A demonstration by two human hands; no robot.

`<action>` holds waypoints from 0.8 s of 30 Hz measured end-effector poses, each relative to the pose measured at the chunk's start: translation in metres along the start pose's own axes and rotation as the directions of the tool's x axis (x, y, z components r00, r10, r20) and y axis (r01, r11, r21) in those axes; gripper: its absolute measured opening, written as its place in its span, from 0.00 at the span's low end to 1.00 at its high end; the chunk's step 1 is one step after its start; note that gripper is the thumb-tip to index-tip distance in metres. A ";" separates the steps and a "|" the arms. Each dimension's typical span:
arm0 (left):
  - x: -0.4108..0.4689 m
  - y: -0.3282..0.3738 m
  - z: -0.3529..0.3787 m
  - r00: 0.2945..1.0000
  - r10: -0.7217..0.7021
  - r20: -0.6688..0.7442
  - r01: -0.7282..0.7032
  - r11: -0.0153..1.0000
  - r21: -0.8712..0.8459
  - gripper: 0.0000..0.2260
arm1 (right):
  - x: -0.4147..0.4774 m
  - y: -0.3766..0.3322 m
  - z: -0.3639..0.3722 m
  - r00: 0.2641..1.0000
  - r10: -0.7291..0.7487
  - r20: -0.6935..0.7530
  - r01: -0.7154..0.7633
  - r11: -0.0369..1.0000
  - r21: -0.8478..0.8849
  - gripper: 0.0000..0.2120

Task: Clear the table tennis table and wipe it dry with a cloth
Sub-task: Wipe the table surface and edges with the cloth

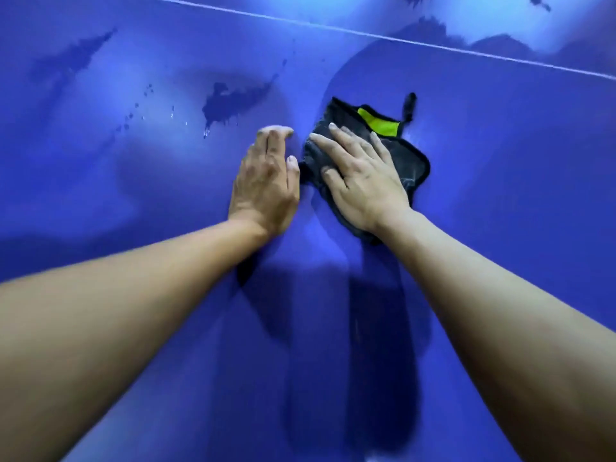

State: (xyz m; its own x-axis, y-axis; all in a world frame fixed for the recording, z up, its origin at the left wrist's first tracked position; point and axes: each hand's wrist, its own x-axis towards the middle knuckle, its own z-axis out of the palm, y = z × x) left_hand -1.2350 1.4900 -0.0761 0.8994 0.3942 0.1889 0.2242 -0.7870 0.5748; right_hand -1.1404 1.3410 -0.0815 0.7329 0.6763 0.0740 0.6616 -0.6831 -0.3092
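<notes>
A dark grey cloth (415, 161) with a black hem, a yellow-green patch and a black loop lies on the blue table tennis table (133, 201). My right hand (363, 176) lies flat on top of the cloth, fingers straight and spread, pressing it onto the surface. My left hand (266, 181) rests palm-down on the bare table just left of the cloth, its thumb close to the cloth's edge and its fingers flat. A water puddle (230, 101) and small droplets (146, 105) sit on the table beyond my left hand.
A thin white line (366, 34) crosses the table at the back. More wet patches show at the far left (70, 58) and at the far right (433, 28) beyond the line. Dark shadows of my arms fall on the near surface.
</notes>
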 end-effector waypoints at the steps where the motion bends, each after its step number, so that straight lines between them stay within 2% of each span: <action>1: -0.010 -0.001 -0.004 1.000 -0.006 0.006 0.006 1.000 0.012 0.23 | -0.018 -0.007 0.002 1.000 -0.004 0.004 0.004 1.000 -0.005 0.26; 4: -0.059 -0.002 -0.016 1.000 -0.016 -0.015 0.016 0.999 0.039 0.19 | -0.065 -0.030 0.002 1.000 0.018 0.007 -0.018 1.000 0.005 0.26; 11: -0.196 0.006 -0.042 0.998 -0.064 -0.026 0.066 0.995 0.074 0.21 | -0.210 -0.099 0.009 0.999 0.040 -0.011 -0.040 0.999 -0.013 0.26; 17: -0.264 0.020 -0.051 0.994 -0.110 0.025 0.108 0.990 0.086 0.22 | -0.336 -0.148 0.011 0.996 0.086 -0.002 -0.085 0.994 0.062 0.27; 20: -0.275 0.022 -0.050 0.993 -0.114 0.025 0.111 0.990 0.091 0.22 | -0.363 -0.156 0.012 0.994 0.114 0.002 -0.113 0.990 0.083 0.27; 24: -0.264 0.022 -0.049 0.993 -0.107 -0.042 0.112 0.984 0.139 0.17 | -0.351 -0.146 0.011 0.997 0.081 0.007 -0.081 0.993 0.090 0.29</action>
State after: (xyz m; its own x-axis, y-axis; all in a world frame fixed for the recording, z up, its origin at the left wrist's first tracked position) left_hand -1.4858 1.3917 -0.0746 0.8538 0.4955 0.1597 0.3731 -0.7963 0.4761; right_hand -1.4961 1.2061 -0.0733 0.7827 0.6210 0.0423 0.5832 -0.7080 -0.3983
